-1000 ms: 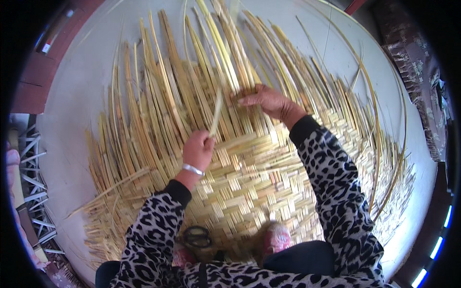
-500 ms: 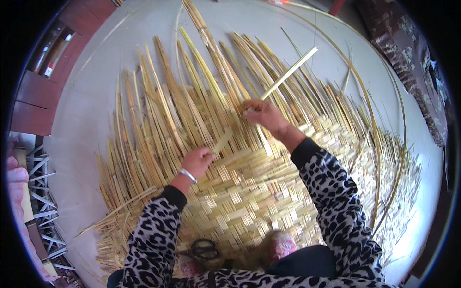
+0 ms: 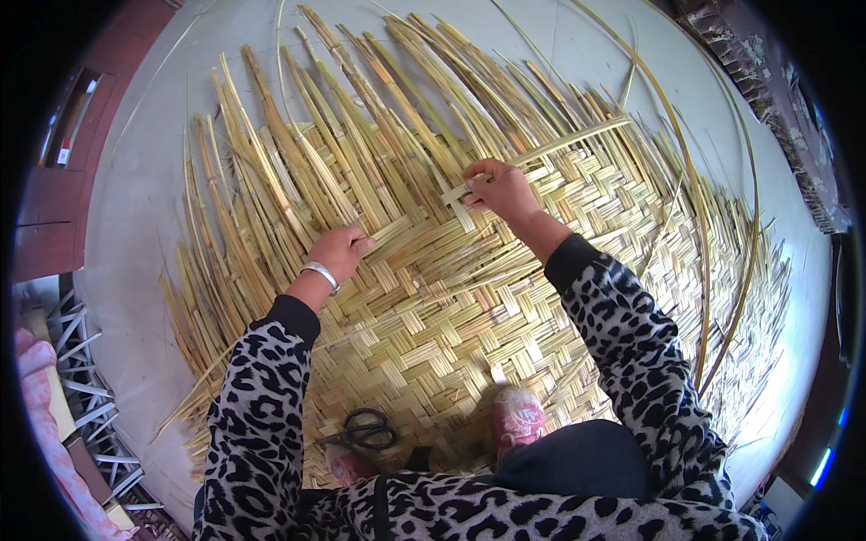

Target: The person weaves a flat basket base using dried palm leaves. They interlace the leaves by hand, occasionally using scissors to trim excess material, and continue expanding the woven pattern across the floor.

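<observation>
A large mat (image 3: pixel 424 352) of woven pale split-cane strips lies on the floor, its unwoven strips (image 3: pixel 361 108) fanning out at the far side. My right hand (image 3: pixel 505 193) pinches a flat pale strip (image 3: pixel 577 137) that runs off to the right across the upright strips, a short bit of it poking out left of the fingers. Thumb and fingers of my left hand (image 3: pixel 339 252) are closed on a light strip (image 3: pixel 390 233) lying along the weave's edge. Whether both hands hold one and the same strip, I cannot tell.
Black-handled scissors (image 3: pixel 363 429) lie on the mat near my feet in pink shoes (image 3: pixel 518 419). Long thin canes (image 3: pixel 695 198) arch over the right side. A dark red cabinet (image 3: pixel 54 216) and a white metal rack (image 3: pixel 86 397) stand left; patterned cloth (image 3: pixel 767 99) hangs far right.
The view has shifted, showing more of the near mat. The strip in my right hand has swung down from a steep slant to lie flatter across the upright strips. My hands are further apart.
</observation>
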`<control>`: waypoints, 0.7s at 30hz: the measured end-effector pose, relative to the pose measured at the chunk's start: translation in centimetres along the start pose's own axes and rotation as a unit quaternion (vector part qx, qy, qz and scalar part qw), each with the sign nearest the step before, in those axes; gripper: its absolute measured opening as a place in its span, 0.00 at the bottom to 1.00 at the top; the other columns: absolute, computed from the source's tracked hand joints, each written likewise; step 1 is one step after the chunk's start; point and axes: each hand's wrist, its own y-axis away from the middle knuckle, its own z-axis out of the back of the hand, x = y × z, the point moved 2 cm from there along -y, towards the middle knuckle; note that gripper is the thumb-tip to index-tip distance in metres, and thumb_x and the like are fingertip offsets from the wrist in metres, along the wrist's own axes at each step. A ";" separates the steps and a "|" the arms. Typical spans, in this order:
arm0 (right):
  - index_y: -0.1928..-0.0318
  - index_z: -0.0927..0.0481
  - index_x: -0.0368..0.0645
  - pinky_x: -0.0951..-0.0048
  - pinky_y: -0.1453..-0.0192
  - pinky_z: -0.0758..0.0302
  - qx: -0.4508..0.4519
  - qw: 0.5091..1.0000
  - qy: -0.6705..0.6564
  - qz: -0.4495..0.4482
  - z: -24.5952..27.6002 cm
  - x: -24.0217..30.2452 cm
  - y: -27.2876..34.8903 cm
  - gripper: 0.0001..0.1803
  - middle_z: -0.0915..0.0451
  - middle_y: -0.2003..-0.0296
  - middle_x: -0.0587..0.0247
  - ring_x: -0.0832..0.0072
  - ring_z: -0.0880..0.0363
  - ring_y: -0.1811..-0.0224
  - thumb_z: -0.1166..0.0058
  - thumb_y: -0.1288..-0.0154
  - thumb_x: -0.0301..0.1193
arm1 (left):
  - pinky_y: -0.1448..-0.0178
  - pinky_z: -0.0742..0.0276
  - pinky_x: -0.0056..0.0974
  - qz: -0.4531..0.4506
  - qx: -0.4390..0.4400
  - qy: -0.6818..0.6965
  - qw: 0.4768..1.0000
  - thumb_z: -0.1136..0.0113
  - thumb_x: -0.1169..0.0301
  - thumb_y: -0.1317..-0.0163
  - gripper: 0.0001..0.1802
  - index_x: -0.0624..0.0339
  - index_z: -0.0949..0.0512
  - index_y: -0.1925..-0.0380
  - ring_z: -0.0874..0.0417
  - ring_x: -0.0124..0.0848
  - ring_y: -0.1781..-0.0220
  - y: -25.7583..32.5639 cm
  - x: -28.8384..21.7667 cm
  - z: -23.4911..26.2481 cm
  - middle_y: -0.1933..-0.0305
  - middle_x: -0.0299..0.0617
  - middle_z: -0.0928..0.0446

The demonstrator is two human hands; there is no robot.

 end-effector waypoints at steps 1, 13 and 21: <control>0.55 0.19 0.39 0.76 0.65 0.19 0.007 1.000 0.007 0.014 0.2 0.1 -0.3 0.11 0.19 0.74 0.64 0.79 0.17 0.70 0.43 0.39 0.24 | 0.61 0.27 0.49 -0.007 -0.010 0.005 1.000 0.41 0.57 0.38 0.17 0.62 0.21 0.70 0.21 0.51 0.67 0.1 0.0 -0.1 0.72 0.54 0.23; 0.55 0.19 0.40 0.79 0.70 0.23 0.043 0.998 -0.036 0.008 1.5 -0.1 -1.0 0.12 0.20 0.76 0.67 0.82 0.21 0.75 0.45 0.39 0.24 | 0.62 0.29 0.50 -0.008 0.033 -0.065 0.997 0.45 0.59 0.35 0.17 0.64 0.25 0.72 0.22 0.51 0.67 -0.3 -2.2 0.8 0.72 0.56 0.25; 0.52 0.21 0.41 0.81 0.65 0.21 0.058 0.996 -0.070 -0.001 2.0 -0.6 0.4 0.14 0.19 0.71 0.65 0.81 0.20 0.72 0.47 0.39 0.20 | 0.50 0.23 0.49 -0.049 0.018 -0.226 0.973 0.43 0.62 0.37 0.13 0.60 0.20 0.63 0.19 0.49 0.56 -1.3 -9.4 1.7 0.55 0.49 0.22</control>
